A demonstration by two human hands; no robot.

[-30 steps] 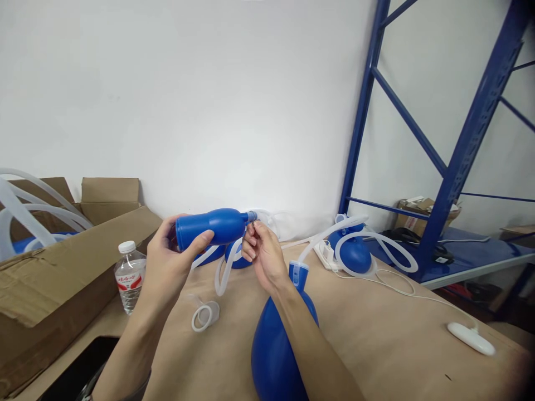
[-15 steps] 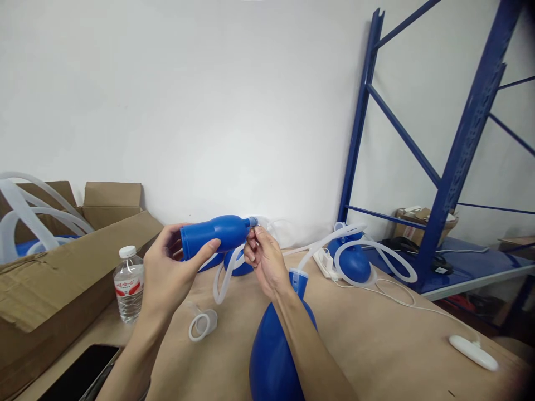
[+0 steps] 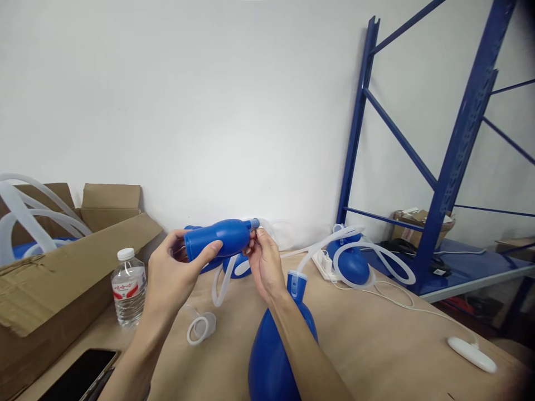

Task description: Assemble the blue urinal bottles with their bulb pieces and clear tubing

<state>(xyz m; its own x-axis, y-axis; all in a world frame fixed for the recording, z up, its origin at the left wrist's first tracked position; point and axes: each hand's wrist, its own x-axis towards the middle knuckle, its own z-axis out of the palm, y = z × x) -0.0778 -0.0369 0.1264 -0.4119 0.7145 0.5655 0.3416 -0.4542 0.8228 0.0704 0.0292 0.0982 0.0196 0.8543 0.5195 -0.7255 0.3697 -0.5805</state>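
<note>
Item 1: left hand (image 3: 178, 273), closed around the body of a blue plastic bulb (image 3: 217, 238), thumb across the near side, fingers behind; bulb held in the air above the table (image 3: 376, 340), lying nearly level, narrow end pointing right

Item 2: right hand (image 3: 263, 264), fingers drawn together at the narrow neck (image 3: 253, 224) of that bulb; fingertips (image 3: 252, 238) pinched at the tip, their exact hold too small to tell

Item 3: second blue bulb (image 3: 271, 356), large, on the table directly under the right forearm, white connector (image 3: 296, 285) at its top

Just below the hands: white plastic tube (image 3: 220, 287) in a loop, beside a low blue bulb (image 3: 238, 267); near them, a clear cup with white ring (image 3: 201, 328)

Left side: cardboard box (image 3: 54, 278) holding thick translucent tubing (image 3: 20, 223); water bottle (image 3: 129, 288) beside it; black phone (image 3: 79, 376) on the table

Right side: third blue bulb (image 3: 351, 266) with looped tube (image 3: 393, 264), power strip (image 3: 324, 264), white oblong unit (image 3: 471, 354) on a cord; blue steel shelving rack (image 3: 460, 150) behind
</note>
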